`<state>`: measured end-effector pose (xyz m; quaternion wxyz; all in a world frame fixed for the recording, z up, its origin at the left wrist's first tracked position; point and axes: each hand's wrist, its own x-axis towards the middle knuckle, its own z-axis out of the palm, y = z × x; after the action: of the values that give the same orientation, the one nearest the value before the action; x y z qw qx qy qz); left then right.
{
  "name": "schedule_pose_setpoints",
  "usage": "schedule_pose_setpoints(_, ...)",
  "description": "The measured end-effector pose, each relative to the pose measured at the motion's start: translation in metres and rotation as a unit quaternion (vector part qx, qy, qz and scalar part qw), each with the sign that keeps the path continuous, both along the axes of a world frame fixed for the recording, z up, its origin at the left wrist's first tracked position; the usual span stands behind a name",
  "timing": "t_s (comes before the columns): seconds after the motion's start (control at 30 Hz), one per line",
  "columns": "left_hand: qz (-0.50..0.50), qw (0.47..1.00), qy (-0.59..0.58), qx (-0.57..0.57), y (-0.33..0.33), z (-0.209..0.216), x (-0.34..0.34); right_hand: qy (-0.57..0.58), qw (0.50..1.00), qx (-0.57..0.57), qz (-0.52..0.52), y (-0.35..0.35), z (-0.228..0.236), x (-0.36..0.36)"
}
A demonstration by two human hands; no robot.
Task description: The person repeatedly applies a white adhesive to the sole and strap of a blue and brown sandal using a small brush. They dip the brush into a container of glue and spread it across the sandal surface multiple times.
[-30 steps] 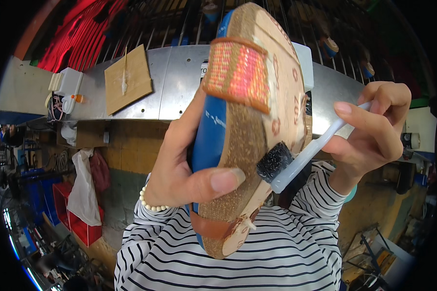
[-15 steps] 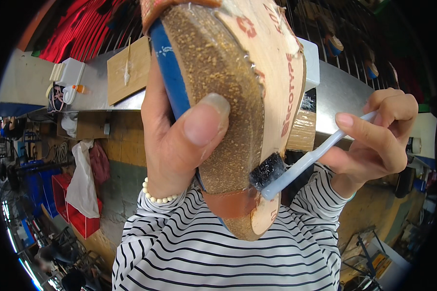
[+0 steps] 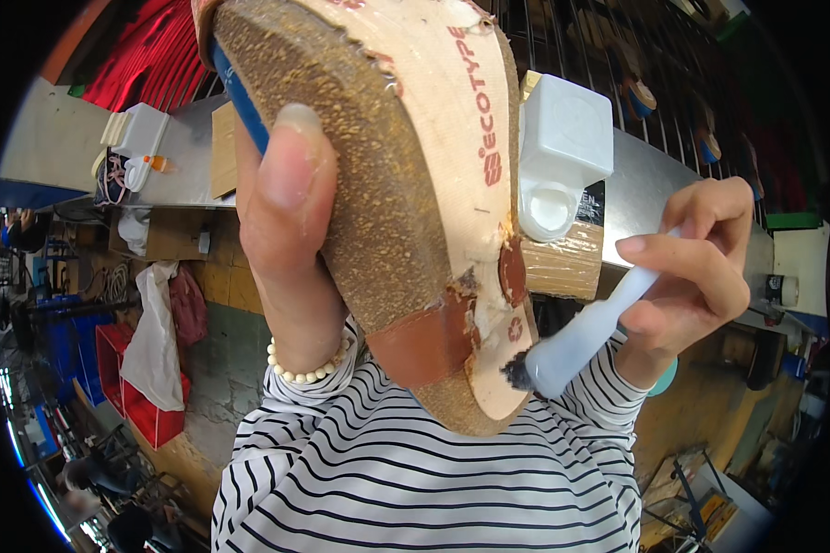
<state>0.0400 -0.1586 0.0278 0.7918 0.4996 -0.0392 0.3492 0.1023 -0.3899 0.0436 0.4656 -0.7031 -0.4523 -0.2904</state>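
My left hand [image 3: 290, 207] grips a cork-soled shoe [image 3: 369, 203], its thumb pressed on the brown cork edge. A blue shoe last [image 3: 238, 97] shows at the shoe's left side. The underside is a pale board [image 3: 443, 101] with red print and a shiny film along its seam. A brown leather strap [image 3: 424, 339] wraps round the near end. My right hand [image 3: 696, 263] pinches the pale, translucent handle of a brush [image 3: 581, 350]. Its black bristles [image 3: 518, 370] touch the pale board near the shoe's lower tip.
Behind the shoe, a white plastic container [image 3: 570, 124] stands by a tape-wrapped carton [image 3: 572, 263] on a metal bench [image 3: 650, 175]. A small orange-tipped bottle [image 3: 160, 164] lies at left. Shoes hang about a dark rack [image 3: 636, 95]. Red crates [image 3: 161, 419] stand on the floor at left.
The shoe and my left hand have shifted left, uncovering the white container. The brush has moved down the board to its lower tip, turning so its handle's broad side shows.
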Motion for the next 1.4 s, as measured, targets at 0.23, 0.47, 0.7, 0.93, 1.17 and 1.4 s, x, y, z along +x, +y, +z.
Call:
schedule_pose_setpoints(0.23, -0.002, 1.000, 0.003, 0.009, -0.007, -0.001, -0.003, -0.051, 0.993, -0.061, -0.086, -0.001, 0.017, -0.001)
schedule_pose_setpoints(0.47, -0.005, 1.000, 0.012, 0.007, -0.008, 0.000, -0.002, -0.176, 0.980, -0.088, -0.010, -0.002, 0.015, 0.014)
schedule_pose_setpoints(0.7, 0.004, 0.999, 0.039, -0.030, 0.000, -0.005, 0.000, -0.203, 0.973, -0.078, 0.078, -0.007, 0.015, 0.018)
schedule_pose_setpoints(0.93, 0.012, 0.986, 0.121, -0.111, 0.001, -0.004, -0.008, 0.062, 0.998, -0.007, 0.003, -0.021, -0.019, 0.001)
schedule_pose_setpoints(1.17, 0.036, 0.937, 0.256, -0.234, 0.020, -0.001, -0.027, 0.103, 0.895, -0.285, -0.327, -0.056, -0.086, 0.018)
schedule_pose_setpoints(1.4, 0.142, 0.953, 0.226, -0.142, 0.016, 0.014, -0.017, 0.122, 0.885, -0.248, -0.376, -0.070, -0.117, 0.004)
